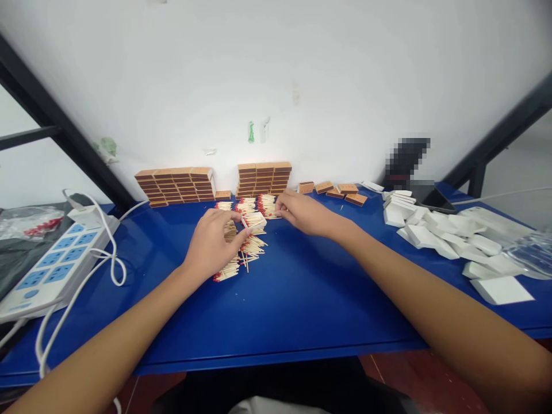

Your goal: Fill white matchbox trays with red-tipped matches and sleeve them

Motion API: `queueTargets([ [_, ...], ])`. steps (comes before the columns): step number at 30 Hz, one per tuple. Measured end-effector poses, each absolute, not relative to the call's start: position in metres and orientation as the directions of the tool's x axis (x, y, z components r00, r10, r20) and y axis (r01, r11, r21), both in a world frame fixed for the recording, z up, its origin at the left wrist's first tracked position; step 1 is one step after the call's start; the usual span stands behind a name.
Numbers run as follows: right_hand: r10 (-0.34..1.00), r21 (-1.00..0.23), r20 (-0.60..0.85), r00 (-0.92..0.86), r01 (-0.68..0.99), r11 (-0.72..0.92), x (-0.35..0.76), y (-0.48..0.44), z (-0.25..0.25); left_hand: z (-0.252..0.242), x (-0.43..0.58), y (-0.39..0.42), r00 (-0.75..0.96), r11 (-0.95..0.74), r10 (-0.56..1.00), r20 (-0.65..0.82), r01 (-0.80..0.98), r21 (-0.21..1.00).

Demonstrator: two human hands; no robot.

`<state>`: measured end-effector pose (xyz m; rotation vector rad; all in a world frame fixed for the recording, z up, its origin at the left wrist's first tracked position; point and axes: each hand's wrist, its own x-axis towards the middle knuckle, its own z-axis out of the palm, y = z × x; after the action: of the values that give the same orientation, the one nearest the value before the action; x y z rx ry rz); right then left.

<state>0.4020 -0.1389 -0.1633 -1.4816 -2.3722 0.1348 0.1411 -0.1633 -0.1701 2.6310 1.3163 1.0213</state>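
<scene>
Between the thumb and fingers of my left hand (213, 238) is a small white matchbox tray (254, 221) with matches lying in it. Piles of loose red-tipped matches (252, 246) lie under and around that hand on the blue table. My right hand (299, 211) is just to the right, its fingertips pinched together beside another match pile (267, 206). What those fingertips hold, if anything, is too small to make out.
Stacked matchboxes (175, 187) and a second stack (264, 179) stand against the wall. Several loose matchboxes (347, 188) lie right of them. White trays (435, 233) are heaped at the right. A power strip (60, 261) with white cables is at the left.
</scene>
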Motion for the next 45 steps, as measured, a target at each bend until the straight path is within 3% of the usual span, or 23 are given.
queueTargets([
  [2,0.885,-0.262,0.270,-0.380,0.855,0.447,0.403,-0.142,-0.155,-0.170,0.141,-0.163,0.426,-0.643,0.723,0.544,0.703,0.304],
  [8,0.905,-0.395,0.201,-0.376,0.814,0.426,0.410,-0.149,-0.135,-0.173,0.140,-0.163,0.450,-0.686,0.686,0.572,0.661,0.303],
  [11,0.906,-0.436,0.171,-0.387,0.795,0.422,0.420,-0.150,-0.142,-0.177,0.141,-0.163,0.463,-0.684,0.691,0.555,0.666,0.298],
  [15,0.909,-0.576,0.191,-0.369,0.708,0.408,0.431,-0.155,-0.160,-0.179,0.144,-0.166,0.473,-0.685,0.700,0.536,0.658,0.313],
  [19,0.914,-0.640,0.201,-0.352,0.659,0.394,0.422,-0.167,-0.161,-0.175,0.143,-0.167,0.414,-0.662,0.696,0.587,0.688,0.299],
  [29,0.701,-0.652,0.106,-0.705,0.483,0.584,0.400,-0.184,-0.172,-0.169,0.146,-0.172,0.404,-0.690,0.670,0.623,0.647,0.324],
  [36,0.731,-0.673,0.061,-0.680,0.513,0.533,0.404,-0.178,-0.176,-0.171,0.145,-0.170,0.417,-0.687,0.689,0.593,0.635,0.353],
  [45,0.793,-0.578,-0.095,-0.601,0.682,0.448,0.410,-0.187,-0.161,-0.173,0.144,-0.168,0.448,-0.709,0.673,0.589,0.618,0.340],
])
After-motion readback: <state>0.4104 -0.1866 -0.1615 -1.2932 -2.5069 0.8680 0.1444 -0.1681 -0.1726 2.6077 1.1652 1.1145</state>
